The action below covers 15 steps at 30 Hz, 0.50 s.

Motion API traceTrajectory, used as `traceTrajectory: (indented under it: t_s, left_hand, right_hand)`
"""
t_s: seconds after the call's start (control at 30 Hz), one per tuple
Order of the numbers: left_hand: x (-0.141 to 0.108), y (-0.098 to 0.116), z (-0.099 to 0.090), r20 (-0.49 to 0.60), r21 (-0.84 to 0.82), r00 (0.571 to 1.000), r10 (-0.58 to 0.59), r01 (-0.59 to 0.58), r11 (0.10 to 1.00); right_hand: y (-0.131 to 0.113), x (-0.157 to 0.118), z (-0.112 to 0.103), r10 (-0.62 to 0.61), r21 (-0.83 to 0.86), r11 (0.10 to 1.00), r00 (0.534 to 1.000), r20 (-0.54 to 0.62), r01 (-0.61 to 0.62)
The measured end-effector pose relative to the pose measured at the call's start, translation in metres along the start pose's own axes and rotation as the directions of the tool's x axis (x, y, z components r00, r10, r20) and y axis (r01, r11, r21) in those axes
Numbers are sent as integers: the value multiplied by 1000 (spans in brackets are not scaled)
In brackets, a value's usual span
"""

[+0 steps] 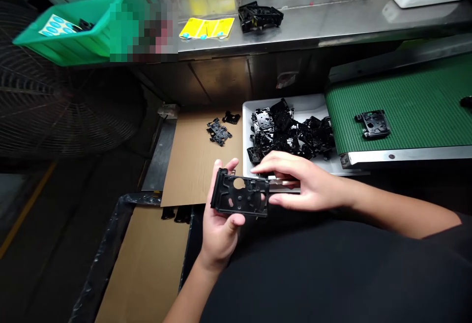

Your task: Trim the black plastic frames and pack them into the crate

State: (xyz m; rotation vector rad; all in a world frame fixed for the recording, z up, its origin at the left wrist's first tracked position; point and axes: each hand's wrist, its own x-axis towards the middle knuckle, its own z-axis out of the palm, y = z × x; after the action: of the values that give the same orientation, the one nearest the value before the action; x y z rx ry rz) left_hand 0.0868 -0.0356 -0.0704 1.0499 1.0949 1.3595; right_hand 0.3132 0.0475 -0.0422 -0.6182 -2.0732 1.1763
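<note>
My left hand [220,234] holds a black plastic frame [250,197] from below, thumb on its near edge and fingers behind its far side. The frame has a round hole and several small slots. At the frame's right end is my right hand [298,180], thumb and forefinger apart, with a thin pale tool [283,182] held among its fingers. The tool's tip lies close to the frame; whether it touches I cannot make out. Behind my right hand, a white tray [246,136] holds a heap of black parts [291,129].
A green conveyor belt [413,102] at the right carries a black part [376,123]. Loose black parts [220,132] lie on cardboard [191,165]. The metal shelf [313,23] bears yellow labels [206,28]. A green bin [62,52] and large fan [66,97] stand left.
</note>
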Motion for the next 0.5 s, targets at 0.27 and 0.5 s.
traceTrajectory:
  t_s: [0.27,0.5]
  left_hand:
    - [9,3,-5,101,59,993,56,-62,996]
    - [16,21,-34,196,116,972,130,-155,981]
  right_hand:
    - [9,-1,21,17,83,997,963,-268,5]
    - [6,17,27,1,210,976,962,-273,59]
